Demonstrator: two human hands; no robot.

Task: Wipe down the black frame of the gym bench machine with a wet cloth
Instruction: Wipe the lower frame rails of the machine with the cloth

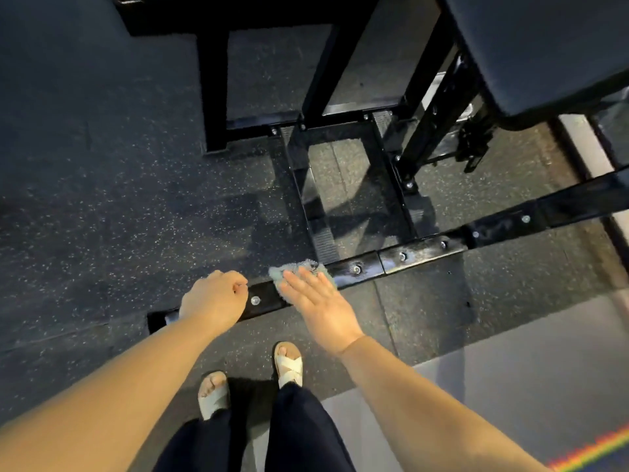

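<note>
Right hand [318, 303]: fingers straight, pressing the cloth [289, 272] flat on the frame bar [422, 250] at floor level
Left hand [214, 298]: curled, empty, over the bar's left end

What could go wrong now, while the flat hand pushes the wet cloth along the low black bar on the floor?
1. The right hand only presses the cloth with straight fingers, so the cloth may slip out from under it.
2. Bolts stick up from the bar just ahead; the cloth or the fingers could catch on them.
3. The feet in open sandals stand close to the bar, and drips on the floor may make it slippery.
</note>
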